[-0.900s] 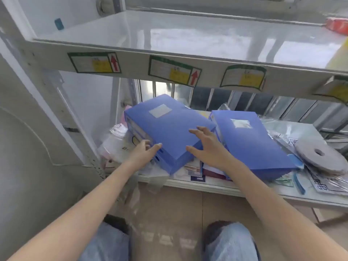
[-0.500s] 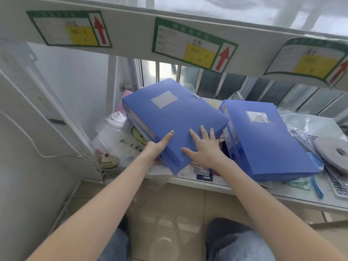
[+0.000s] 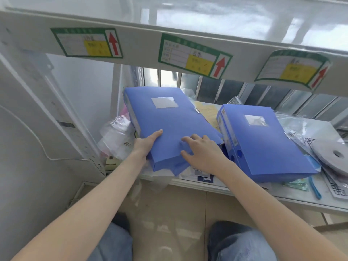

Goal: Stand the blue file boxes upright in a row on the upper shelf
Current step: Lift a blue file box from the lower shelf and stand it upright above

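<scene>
Two blue file boxes lie flat on the lower shelf (image 3: 235, 191). The left blue file box (image 3: 169, 125) rests on a pile of bags and papers, its near end sticking out over the shelf edge. My left hand (image 3: 146, 146) grips its near left corner, thumb on the lid and fingers under it. My right hand (image 3: 203, 153) lies on the lid by the near right corner, fingers spread. The right blue file box (image 3: 263, 146) lies untouched beside it. The upper shelf (image 3: 207, 21), white and glossy, carries nothing in view.
Green and yellow labels with red arrows (image 3: 192, 55) line the upper shelf's front edge. Plastic bags (image 3: 116, 136) sit left of the boxes. A grey tape roll (image 3: 333, 157), printed sheets and a blue pen (image 3: 314, 187) lie at the right. A white upright (image 3: 62, 110) stands left.
Both hands have closed in on the left box: the left hand now has its thumb on the lid. The box has swung straighter and nearer the shelf edge. The view tilted down.
</scene>
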